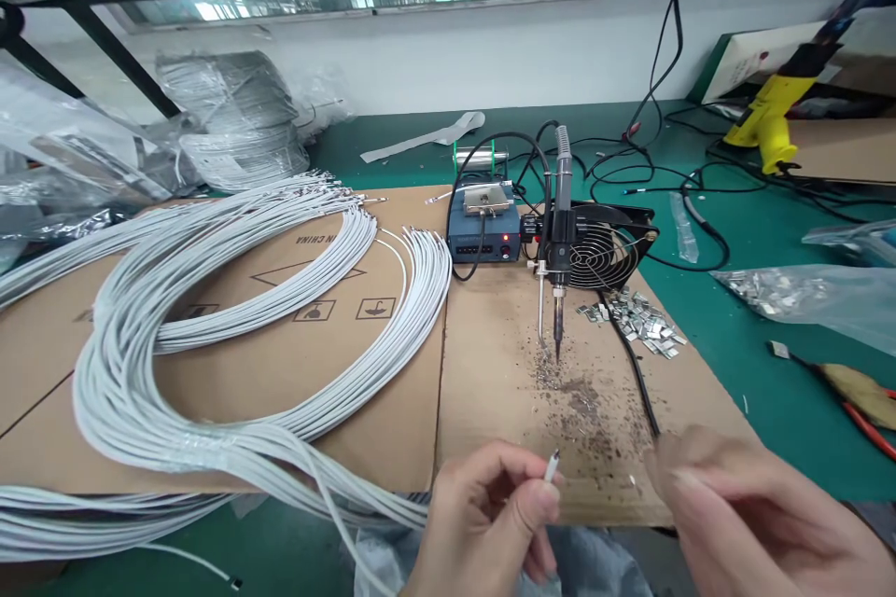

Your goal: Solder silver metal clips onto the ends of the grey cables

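My left hand [494,518] pinches a white cable [552,465] close to its end, with the small dark tip pointing up and away from me. To the right, my right hand [749,508] has its thumb and fingers pressed together. It is slightly blurred, and anything in its grip is hidden. A black cord [634,373] runs down toward that hand; whether they touch I cannot tell. Beyond both hands, a soldering iron [558,298] stands tip down in a holder over cardboard strewn with dark specks. A bundle of white cables [133,382] lies coiled on the left.
Behind the iron are a blue soldering station [483,233], a solder spool [480,159] and a black fan [609,247]. Small metal connectors [648,322] lie heaped right of it. Farther right are a plastic bag [812,294], pliers [864,401] and a yellow glue gun [774,117].
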The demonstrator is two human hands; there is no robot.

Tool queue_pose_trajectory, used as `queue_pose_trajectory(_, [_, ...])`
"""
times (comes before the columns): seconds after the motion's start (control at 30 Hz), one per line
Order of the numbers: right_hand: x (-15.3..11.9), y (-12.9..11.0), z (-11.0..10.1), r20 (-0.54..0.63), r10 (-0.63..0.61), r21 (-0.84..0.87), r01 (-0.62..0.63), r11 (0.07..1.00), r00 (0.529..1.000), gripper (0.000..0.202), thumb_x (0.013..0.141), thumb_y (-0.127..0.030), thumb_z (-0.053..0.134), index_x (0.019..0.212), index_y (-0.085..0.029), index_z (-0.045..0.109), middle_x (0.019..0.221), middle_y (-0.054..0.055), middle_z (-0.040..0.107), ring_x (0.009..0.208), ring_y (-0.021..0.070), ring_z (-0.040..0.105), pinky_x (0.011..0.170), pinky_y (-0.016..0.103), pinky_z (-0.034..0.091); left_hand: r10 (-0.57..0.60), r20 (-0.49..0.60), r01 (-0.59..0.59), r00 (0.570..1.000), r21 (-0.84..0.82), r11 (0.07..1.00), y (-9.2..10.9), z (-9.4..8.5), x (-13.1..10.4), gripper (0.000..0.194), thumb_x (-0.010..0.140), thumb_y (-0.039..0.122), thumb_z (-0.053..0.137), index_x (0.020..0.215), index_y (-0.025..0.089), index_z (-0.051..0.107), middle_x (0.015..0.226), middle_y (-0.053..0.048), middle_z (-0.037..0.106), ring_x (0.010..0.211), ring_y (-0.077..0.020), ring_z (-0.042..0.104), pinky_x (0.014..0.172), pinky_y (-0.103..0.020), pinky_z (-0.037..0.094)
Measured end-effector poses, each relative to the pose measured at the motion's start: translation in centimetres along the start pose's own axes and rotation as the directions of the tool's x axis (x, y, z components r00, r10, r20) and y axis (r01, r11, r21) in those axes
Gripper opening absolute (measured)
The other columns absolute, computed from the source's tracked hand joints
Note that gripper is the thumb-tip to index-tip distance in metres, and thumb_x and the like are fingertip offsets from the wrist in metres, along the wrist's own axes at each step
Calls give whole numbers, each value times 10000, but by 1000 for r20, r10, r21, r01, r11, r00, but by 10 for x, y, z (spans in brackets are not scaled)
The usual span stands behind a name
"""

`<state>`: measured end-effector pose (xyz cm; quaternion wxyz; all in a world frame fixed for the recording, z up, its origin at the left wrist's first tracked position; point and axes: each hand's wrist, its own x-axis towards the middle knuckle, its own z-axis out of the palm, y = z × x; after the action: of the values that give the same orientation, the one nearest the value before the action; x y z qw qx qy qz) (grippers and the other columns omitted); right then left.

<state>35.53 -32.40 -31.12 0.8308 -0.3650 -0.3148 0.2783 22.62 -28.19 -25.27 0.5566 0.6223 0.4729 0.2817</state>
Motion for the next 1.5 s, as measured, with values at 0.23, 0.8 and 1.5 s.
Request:
queue_pose_trajectory(0.23, [26,-7,5,462,234,-377,-49,925,855,141,750,-267,617,637,-182,623,528,1,485,478,119,424,427,230,311,220,121,-244,968,252,937,-1,-9,3,326,819,397,543,697,106,625,527,-32,525,405,-89,501,422,-154,368])
queue_pose_trajectory(0.8, [12,1,15,418,271,123,-350,929,867,174,729,-166,662,594,-149,553,580,-9,504,488,82,460,446,179,322,21,167,-22,986,2,1000,4,-4,1,371,748,468,619,672,112,546,502,-4,510,386,-67,467,409,-144,357])
queue_pose_trajectory(1.5, [19,-9,17,318,376,-290,-289,913,870,148,719,-277,604,621,-167,587,558,3,460,509,122,355,460,244,232,654,22,-557,757,545,626,-5,-10,3,82,781,100,564,708,132,582,576,15,434,498,-72,396,478,-190,278])
